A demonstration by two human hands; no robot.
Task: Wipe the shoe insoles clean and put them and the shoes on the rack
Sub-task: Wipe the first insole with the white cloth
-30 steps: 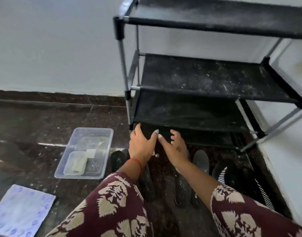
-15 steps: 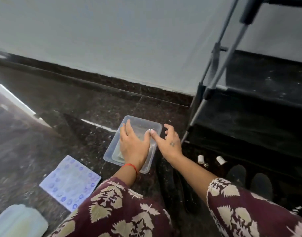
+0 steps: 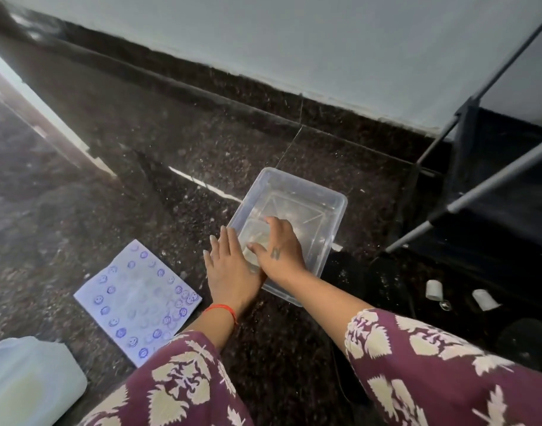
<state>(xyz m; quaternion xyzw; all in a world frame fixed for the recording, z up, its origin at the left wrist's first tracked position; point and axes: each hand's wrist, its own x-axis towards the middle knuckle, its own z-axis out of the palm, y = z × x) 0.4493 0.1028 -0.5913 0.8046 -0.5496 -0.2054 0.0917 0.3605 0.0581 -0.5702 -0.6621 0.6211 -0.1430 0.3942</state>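
**Reaching into the tub for the wiping cloth**

The right hand [image 3: 277, 252] dips into the clear rectangular plastic tub [image 3: 331, 238], fingers curled down onto a pale, wet-looking folded cloth [image 3: 257, 239] at the near-left corner; the blur makes it hard to say whether it grips the cloth or only touches it. The left hand [image 3: 229, 269] lies flat and released beside the tub's near-left wall, fingers straight, apparently steadying it.

The cloth looks soft, limp and probably soaked, so it should sag and drip; bunching it in the whole fist and squeezing it over the tub seems wiser than pinching a corner. The tub is light and could slide on the polished dark speckled stone floor [image 3: 171, 155], hence the bracing hand.

A white square cloth printed with blue smiley faces [image 3: 137, 298] lies flat on the floor left of the hands, and a translucent white plastic container [image 3: 27, 382] sits nearer the camera. The black and grey metal-framed shoe rack [image 3: 490, 179] stands at the right; dark rounded shoe toes [image 3: 523, 336] show near its foot.
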